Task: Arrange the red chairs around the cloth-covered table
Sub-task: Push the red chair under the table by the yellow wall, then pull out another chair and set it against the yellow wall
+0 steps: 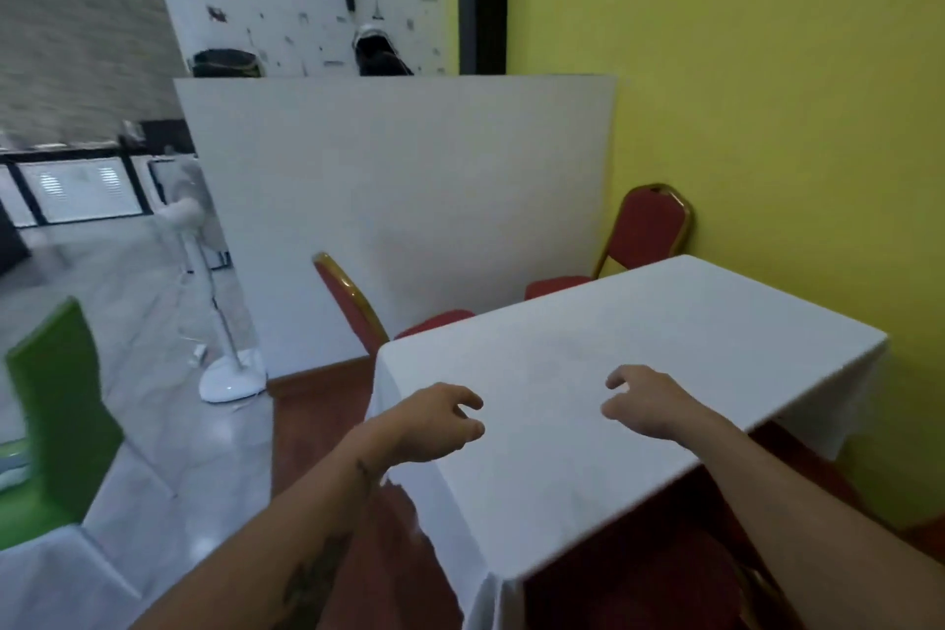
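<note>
A table under a white cloth [639, 348] fills the right middle of the view. Two red chairs with gold frames stand along its far side: one at the far right by the yellow wall [647, 233], one further left [353, 304], both seats partly tucked under the cloth. A dark red seat of another chair [665, 573] shows under the table's near edge. My left hand [434, 420] and my right hand [647, 399] hover over the cloth, fingers curled and apart, holding nothing.
A white partition panel [409, 200] stands behind the chairs. A white pedestal fan [225, 363] is on the floor to the left. A green chair [56, 404] stands at the far left by another white-covered surface [51, 583]. The yellow wall [767, 92] bounds the right.
</note>
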Available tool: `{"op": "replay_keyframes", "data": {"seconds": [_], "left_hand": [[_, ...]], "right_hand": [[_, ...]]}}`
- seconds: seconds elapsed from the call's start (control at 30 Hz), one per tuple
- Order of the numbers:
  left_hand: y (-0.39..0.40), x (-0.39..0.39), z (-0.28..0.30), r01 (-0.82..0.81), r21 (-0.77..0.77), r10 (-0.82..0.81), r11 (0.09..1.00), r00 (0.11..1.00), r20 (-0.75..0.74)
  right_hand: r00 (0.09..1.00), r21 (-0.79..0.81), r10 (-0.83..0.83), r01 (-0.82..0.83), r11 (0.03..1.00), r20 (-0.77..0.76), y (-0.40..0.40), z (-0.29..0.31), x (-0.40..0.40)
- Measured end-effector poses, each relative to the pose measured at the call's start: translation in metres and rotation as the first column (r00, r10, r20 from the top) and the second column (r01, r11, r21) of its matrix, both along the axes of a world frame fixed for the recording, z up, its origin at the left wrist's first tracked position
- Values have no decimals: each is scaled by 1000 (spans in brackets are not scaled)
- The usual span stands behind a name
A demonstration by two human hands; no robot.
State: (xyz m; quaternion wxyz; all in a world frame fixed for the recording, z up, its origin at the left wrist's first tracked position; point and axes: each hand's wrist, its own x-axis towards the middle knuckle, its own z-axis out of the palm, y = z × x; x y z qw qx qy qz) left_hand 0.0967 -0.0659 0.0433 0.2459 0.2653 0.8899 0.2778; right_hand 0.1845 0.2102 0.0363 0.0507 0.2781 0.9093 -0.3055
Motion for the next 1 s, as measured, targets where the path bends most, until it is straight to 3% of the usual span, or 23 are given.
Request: {"op": "replay_keyframes", "data": {"seconds": [0.23, 0.43, 1.0], "left_hand": [[-116, -111, 11, -164, -30, 160, 986, 981, -107], [-160, -187, 24, -299, 64, 306, 952, 938, -162], [-139, -463, -13, -466, 134, 479, 875, 874, -84]], "right_hand": [[991, -43, 125, -127, 991, -54, -105, -1, -130], [971, -33, 229, -232, 972, -76, -165, 1, -230], [896, -13, 445, -445, 896, 4, -186, -15, -567]]}}
